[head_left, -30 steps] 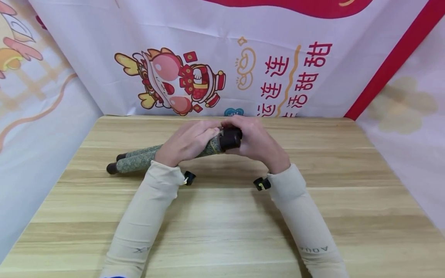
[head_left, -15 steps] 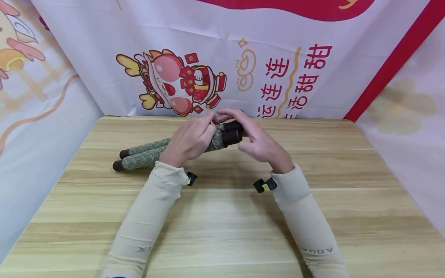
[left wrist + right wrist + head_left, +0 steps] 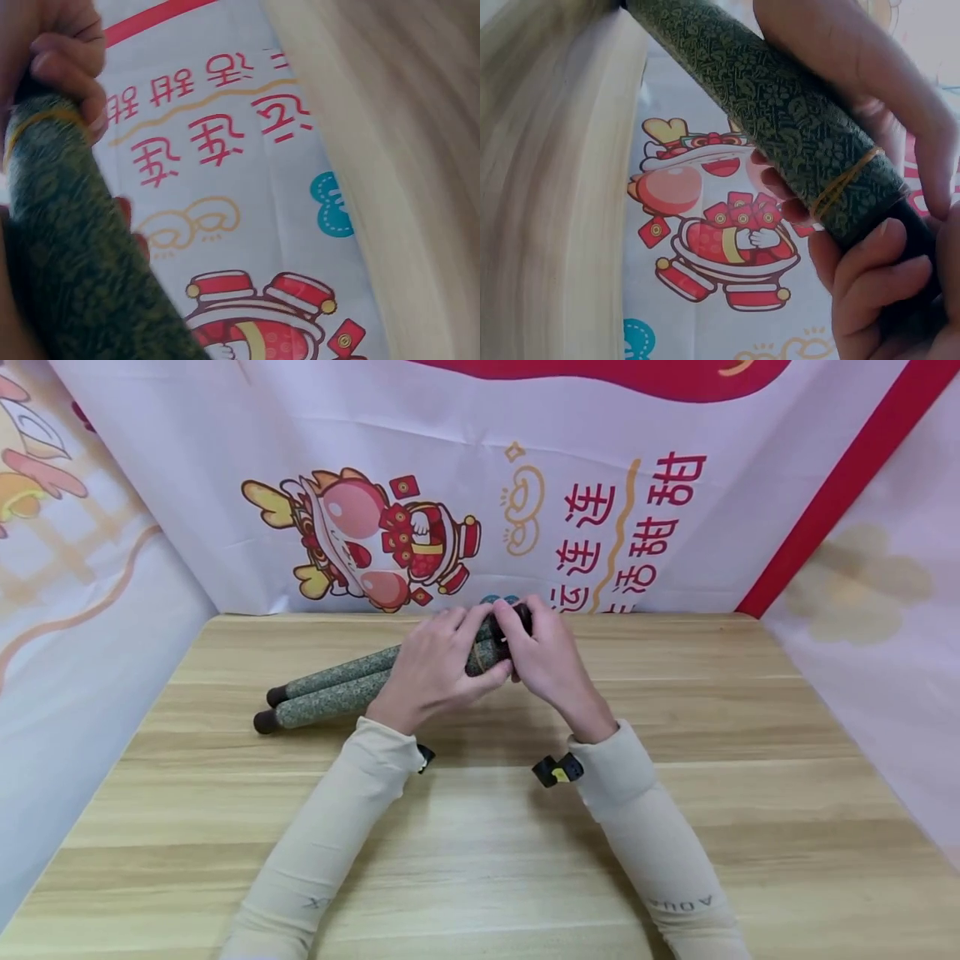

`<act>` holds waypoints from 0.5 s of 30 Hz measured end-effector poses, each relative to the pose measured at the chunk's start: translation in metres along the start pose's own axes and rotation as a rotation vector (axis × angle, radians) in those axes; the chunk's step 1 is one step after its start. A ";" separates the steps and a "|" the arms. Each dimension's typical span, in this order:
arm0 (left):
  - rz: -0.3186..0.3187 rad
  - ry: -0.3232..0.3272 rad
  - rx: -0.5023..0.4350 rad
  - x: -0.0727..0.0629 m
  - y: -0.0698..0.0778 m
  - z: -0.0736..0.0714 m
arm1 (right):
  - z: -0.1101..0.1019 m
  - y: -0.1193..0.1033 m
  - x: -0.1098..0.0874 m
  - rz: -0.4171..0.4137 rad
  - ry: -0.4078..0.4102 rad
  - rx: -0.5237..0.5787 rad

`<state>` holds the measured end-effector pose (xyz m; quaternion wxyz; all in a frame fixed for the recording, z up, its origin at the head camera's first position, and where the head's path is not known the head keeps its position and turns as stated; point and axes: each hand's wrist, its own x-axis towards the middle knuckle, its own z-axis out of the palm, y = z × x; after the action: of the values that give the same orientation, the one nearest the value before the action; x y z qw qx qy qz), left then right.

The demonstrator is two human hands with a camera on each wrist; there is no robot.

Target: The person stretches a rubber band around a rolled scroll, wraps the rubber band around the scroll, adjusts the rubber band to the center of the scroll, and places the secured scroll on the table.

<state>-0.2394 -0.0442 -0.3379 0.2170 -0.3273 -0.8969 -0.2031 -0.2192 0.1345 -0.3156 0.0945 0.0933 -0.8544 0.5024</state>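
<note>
A scroll with two green brocade rolls (image 3: 330,702) and dark end knobs (image 3: 266,722) slants above the table, its right end higher. In the right wrist view a thin rubber band (image 3: 846,182) circles the brocade (image 3: 780,112) near one end. My left hand (image 3: 435,662) wraps over the rolls close to that band, thumb on the near side. Dark knobs at the right end are gripped by my right hand (image 3: 551,660), which partly hides them. The left wrist view shows curled fingers (image 3: 71,79) at the knob end, just past the band.
The wooden table (image 3: 480,860) lies below both arms. A white printed cloth (image 3: 225,468) with a cartoon figure and red characters hangs right behind its far edge. More printed cloth (image 3: 885,652) stands at the sides. Small black wrist cameras (image 3: 558,770) sit at the cuffs.
Half a second ago my right hand was looser around the knobs; now it grips them. My left fingers have spread over the rolls. The scroll's left end has shifted slightly right.
</note>
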 end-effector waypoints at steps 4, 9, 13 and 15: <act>0.014 -0.034 0.016 -0.001 -0.001 -0.003 | 0.000 0.002 0.002 -0.009 0.046 -0.091; 0.005 -0.060 -0.014 0.001 -0.003 -0.004 | 0.001 0.006 0.004 -0.047 0.083 -0.100; -0.007 -0.107 -0.061 0.002 -0.007 -0.009 | 0.002 0.007 0.005 -0.080 0.105 -0.082; -0.013 -0.131 -0.058 0.003 -0.011 -0.011 | 0.000 0.007 0.006 -0.089 0.114 -0.077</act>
<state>-0.2461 -0.0564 -0.3294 0.1471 -0.3403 -0.9050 -0.2088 -0.2267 0.1375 -0.3203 0.1686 0.0986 -0.8612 0.4692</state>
